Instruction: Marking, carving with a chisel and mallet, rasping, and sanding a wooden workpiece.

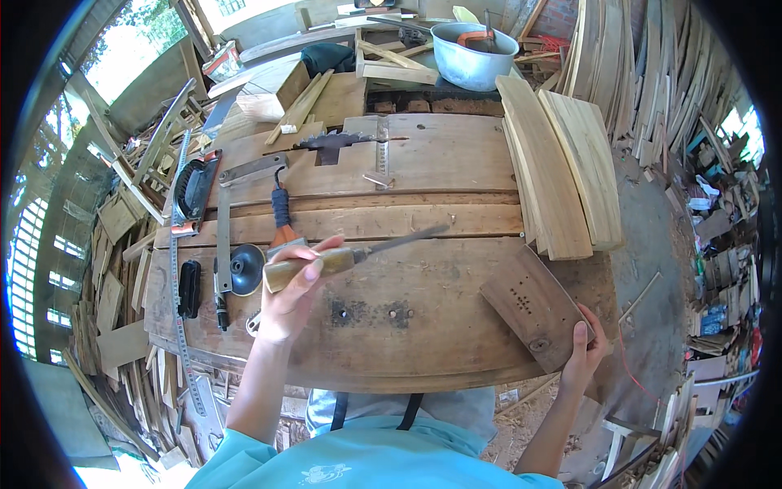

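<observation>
My left hand (292, 297) is raised over the workbench (440, 359), its fingers closed around a wooden-handled tool (326, 265). The tool's narrow dark metal blade points to the right; whether it is a file or a chisel is not clear. On the right, my right hand (588, 342) grips the near corner of a small brown wooden board (533, 306). A cluster of small dark holes marks the board's face, with a knot close to my thumb. Blade and board are apart. Just beyond my left hand lies an orange tool with a dark wrapped grip (281, 216).
A saw blade (342, 140) shows in a bench slot. Thick planks (562, 171) lie at the right. Leftward are a black disc (247, 269), a tape measure strip (181, 326) and a clamp-like tool (195, 191). A metal basin (472, 57) stands at the back.
</observation>
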Action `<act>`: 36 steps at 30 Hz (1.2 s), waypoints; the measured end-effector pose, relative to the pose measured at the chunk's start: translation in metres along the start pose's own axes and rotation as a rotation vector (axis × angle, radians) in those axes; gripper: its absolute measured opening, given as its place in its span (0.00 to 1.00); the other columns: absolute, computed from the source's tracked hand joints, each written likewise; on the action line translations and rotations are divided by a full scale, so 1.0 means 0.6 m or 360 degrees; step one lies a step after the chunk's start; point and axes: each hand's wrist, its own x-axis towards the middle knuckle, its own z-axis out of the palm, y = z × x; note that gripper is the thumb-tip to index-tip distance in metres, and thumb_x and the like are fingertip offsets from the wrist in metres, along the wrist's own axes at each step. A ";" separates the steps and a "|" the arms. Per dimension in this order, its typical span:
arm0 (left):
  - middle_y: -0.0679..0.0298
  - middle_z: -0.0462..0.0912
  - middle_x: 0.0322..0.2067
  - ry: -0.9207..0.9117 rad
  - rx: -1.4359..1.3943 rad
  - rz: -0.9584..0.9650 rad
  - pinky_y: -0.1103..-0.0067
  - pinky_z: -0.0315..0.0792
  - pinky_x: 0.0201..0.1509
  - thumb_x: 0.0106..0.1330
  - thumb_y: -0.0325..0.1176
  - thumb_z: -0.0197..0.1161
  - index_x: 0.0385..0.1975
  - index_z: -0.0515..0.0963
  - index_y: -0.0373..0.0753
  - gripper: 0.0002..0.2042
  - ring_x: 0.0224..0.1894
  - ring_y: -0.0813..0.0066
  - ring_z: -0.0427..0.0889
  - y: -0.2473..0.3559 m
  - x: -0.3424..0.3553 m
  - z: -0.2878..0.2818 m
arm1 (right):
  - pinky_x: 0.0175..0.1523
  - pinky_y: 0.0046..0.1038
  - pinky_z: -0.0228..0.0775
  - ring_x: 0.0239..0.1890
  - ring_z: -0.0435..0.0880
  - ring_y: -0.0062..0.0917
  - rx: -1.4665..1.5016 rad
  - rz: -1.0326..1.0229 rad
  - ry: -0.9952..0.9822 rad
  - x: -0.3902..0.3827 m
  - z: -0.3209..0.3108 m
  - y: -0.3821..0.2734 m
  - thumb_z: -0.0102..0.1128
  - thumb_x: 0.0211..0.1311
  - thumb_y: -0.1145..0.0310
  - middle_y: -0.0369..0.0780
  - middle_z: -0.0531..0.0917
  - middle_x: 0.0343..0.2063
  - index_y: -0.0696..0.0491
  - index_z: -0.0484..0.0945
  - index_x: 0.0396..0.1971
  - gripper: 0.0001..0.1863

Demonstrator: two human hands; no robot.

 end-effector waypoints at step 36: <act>0.48 0.81 0.57 0.0176 0.0114 0.0046 0.62 0.79 0.62 0.77 0.37 0.59 0.51 0.76 0.41 0.10 0.55 0.62 0.84 0.001 0.059 0.010 | 0.50 0.28 0.76 0.42 0.86 0.28 0.0238 -0.0020 -0.0046 0.007 -0.004 -0.004 0.69 0.62 0.49 0.46 0.87 0.40 0.66 0.80 0.52 0.33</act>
